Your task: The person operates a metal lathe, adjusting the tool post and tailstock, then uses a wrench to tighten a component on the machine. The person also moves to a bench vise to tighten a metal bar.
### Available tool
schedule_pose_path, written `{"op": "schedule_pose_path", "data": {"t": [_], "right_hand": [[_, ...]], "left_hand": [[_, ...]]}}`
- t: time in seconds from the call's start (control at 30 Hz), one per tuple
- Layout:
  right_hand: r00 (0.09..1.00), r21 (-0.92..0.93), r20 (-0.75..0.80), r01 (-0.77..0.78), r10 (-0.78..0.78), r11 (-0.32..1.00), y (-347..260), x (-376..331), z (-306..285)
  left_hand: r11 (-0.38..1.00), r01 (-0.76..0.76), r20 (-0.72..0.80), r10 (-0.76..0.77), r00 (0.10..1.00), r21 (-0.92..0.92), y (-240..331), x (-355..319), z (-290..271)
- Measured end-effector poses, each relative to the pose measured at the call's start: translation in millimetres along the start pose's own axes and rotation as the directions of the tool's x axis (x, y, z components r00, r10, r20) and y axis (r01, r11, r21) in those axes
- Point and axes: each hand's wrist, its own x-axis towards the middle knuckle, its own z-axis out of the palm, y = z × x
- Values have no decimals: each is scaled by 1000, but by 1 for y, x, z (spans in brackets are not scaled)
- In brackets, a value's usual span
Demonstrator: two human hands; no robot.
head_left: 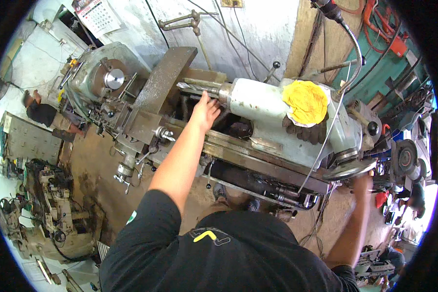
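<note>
A metal lathe fills the middle, its grey-green tailstock (pixel 258 102) at the centre right. From the tailstock spindle a drill bit (pixel 192 88) points left toward the round chuck (pixel 114 78). Just below the drill bit is my left hand (pixel 207 113), fingers apart and stretched toward it; whether they touch it I cannot tell. My right hand (pixel 362 185) is at the near rim of the tailstock handwheel (pixel 350 170), smeared by motion, its grip unclear. A yellow cloth (pixel 305 101) lies on the tailstock, with dark gloves (pixel 306 132) partly under it.
The lathe carriage (pixel 155 92) stands left of the drill bit. A bench grinder (pixel 405 156) is at the right, beside hanging cables. At the far left another person (pixel 44 113) is near more machinery. My feet (pixel 220 191) are by the lathe's front tray.
</note>
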Motion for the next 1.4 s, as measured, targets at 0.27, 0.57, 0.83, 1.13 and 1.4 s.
{"op": "schedule_pose_path", "data": {"t": [0.27,0.57,0.83,1.13,1.4], "right_hand": [[971,-4,-193,143,-141,990,64,-9,33],[954,103,50,290,-296,952,172,42,106],[915,-305,19,388,-402,870,295,59,-22],[696,310,279,-718,662,624,516,-31,117],[293,-3,885,-774,363,633,380,-166,305]], "left_hand": [[967,-97,-48,88,995,-234,-7,66,6],[993,-15,-145,-3,989,-120,-11,75,-1],[998,-55,-88,52,995,-30,-7,58,3],[992,-9,17,11,1000,-127,-4,54,3],[990,-56,-6,56,998,-130,-11,54,4]]}}
